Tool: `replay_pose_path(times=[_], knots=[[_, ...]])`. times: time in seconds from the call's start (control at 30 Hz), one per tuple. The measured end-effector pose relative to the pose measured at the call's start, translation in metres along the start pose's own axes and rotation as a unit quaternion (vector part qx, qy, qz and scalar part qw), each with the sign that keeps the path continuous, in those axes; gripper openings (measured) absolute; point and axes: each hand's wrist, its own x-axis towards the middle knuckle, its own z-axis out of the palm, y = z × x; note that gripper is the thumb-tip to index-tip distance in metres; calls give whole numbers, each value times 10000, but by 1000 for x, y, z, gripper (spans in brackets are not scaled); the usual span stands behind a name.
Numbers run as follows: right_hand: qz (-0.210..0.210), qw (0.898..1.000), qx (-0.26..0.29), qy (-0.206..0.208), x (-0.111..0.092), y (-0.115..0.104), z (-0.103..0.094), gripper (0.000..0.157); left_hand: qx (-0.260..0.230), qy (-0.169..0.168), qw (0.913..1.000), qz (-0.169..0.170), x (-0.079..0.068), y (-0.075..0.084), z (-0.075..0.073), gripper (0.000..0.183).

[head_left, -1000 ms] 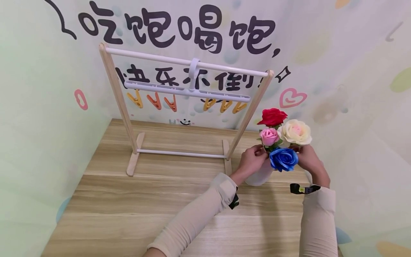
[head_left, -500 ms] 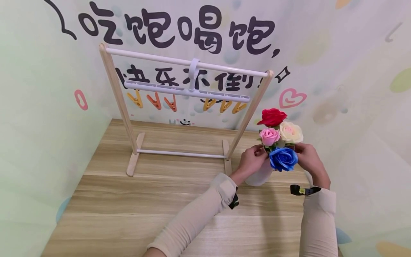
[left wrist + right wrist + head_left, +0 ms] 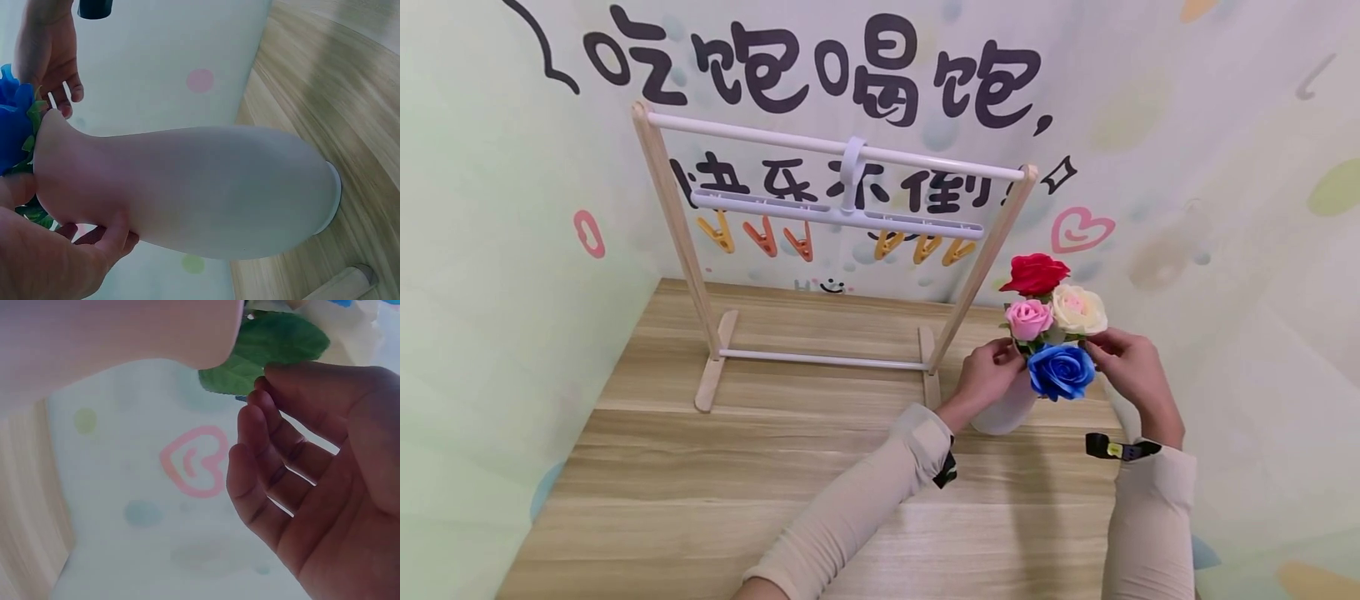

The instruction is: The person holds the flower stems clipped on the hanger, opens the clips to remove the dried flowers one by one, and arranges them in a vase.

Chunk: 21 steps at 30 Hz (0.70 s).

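Observation:
A pale, smooth vase (image 3: pixel 206 187) stands upright on the table and holds artificial roses. My left hand (image 3: pixel 988 375) grips its neck, with the fingers curled round the side in the left wrist view. A red rose (image 3: pixel 1036 275), a pink rose (image 3: pixel 1030 319), a cream rose (image 3: pixel 1078 309) and a blue rose (image 3: pixel 1062 372) rise from the mouth. To the right of the blooms is my right hand (image 3: pixel 1131 367). Its fingers are loosely bent beside a green leaf (image 3: pixel 269 353), thumb and index tips close together at the leaf's edge. Whether they touch the leaf is hard to tell.
Left of the vase stands a wooden rack (image 3: pixel 679 233) with a white top bar. A white hanger (image 3: pixel 838 215) with several yellow and orange clips hangs from it. Behind the wooden table (image 3: pixel 760 483) is a printed cloth backdrop (image 3: pixel 1225 250).
The cream rose has shifted left toward the other blooms, then stayed still. My right hand has since drawn slightly right. My left hand has kept its place on the vase.

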Motion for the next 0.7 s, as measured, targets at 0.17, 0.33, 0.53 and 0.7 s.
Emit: replay_pose_path(times=[0.17, 0.33, 0.53, 0.7], knots=[[-250, 9985, -69, 478, -4, -7, -3, 27, 30, -68, 9999, 113, -3, -3, -8, 44], [-486, 9904, -92, 1290, -6, -20, -6, 22, 27, -56, 10000, 35, -6, -5, -21, 45], [-501, 9739, 22, 2214, -12, -47, -12, 26, 37, -184, 9996, 229, -9, -3, -38, 45], [-1151, 9595, 75, 2571, -16, -66, -14, 26, 461, -309, 9960, 702, -12, 0, -50, 46]])
